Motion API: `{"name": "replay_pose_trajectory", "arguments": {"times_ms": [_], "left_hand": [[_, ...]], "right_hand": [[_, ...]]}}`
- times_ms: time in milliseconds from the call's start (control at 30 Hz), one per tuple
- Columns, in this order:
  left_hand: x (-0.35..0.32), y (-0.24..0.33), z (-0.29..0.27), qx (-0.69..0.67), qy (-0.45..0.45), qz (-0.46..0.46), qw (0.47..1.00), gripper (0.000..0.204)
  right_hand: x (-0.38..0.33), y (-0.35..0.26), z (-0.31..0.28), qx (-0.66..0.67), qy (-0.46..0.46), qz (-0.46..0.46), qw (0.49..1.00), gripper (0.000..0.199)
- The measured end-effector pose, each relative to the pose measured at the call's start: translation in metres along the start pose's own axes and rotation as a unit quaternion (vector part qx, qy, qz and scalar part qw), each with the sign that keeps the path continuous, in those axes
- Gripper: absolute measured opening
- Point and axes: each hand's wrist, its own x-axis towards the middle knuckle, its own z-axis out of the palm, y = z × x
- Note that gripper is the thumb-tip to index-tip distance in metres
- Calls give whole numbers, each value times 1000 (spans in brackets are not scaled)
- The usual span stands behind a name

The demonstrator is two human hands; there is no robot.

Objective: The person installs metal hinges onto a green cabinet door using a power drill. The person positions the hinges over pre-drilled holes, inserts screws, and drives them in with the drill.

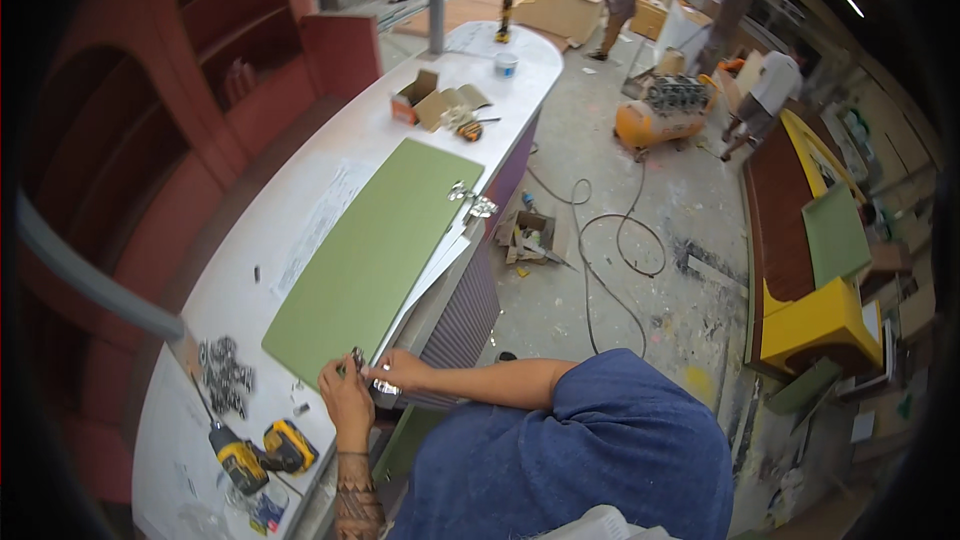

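A green panel (370, 240) lies flat on the long white tabletop. At its near corner, my left hand (346, 400) is closed with its fingertips on a small metal cabinet hinge (357, 355). My right hand (402, 371) reaches in from the right, fingers pinched together at the same hinge; what lies between them is partly hidden. Shiny metal (385, 387) shows just below the right fingers. Another metal hinge (470, 200) sits on the panel's far right edge. Left of my hands lies a pile of metal hinges (227, 378).
A yellow-black cordless drill (240, 462) lies on the near tabletop. Farther along are an open cardboard box (418, 98), a tape measure (469, 130) and an upright drill (505, 15). An orange air compressor (660, 115) and its hose occupy the floor; several people are beyond.
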Motion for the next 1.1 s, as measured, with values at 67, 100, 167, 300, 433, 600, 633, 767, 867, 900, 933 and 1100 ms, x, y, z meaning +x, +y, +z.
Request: {"name": "replay_pose_trajectory", "arguments": {"times_ms": [67,100,167,300,433,600,633,767,867,900,933,1100], "left_hand": [[-1,-9,-3,-23,-18,4,1000,42],[9,-10,-4,-50,-31,7,998,42],[4,-31,-3,-95,34,4,995,36],[-4,-47,-36,-125,174,-159,964,39],[-32,-69,-47,-69,185,-265,944,44],[-29,-83,-39,-41,133,-250,958,41],[-26,-83,-38,-35,116,-234,965,39],[-10,-86,-30,-23,113,-229,967,34],[0,-84,-31,5,81,-224,971,29],[3,-83,-31,4,87,-219,972,26],[5,-82,-31,2,93,-214,972,23],[2,-98,-27,28,103,-246,963,16]], "right_hand": [[-3,-7,1,-39,-31,-16,999,62],[0,-2,-4,-50,-13,-35,998,62],[-4,-14,-6,-32,-48,9,998,51],[11,9,-14,-81,1,-33,996,57],[11,6,-10,9,-69,2,998,49],[5,-2,-12,20,-73,33,997,52],[4,-4,-12,16,-73,35,997,52],[3,-10,-13,13,-82,38,996,52],[7,-5,-14,15,-77,20,997,52],[9,-1,-15,16,-73,19,997,52],[12,3,-15,13,-69,7,998,52],[9,1,-15,13,-78,4,997,53]]}}
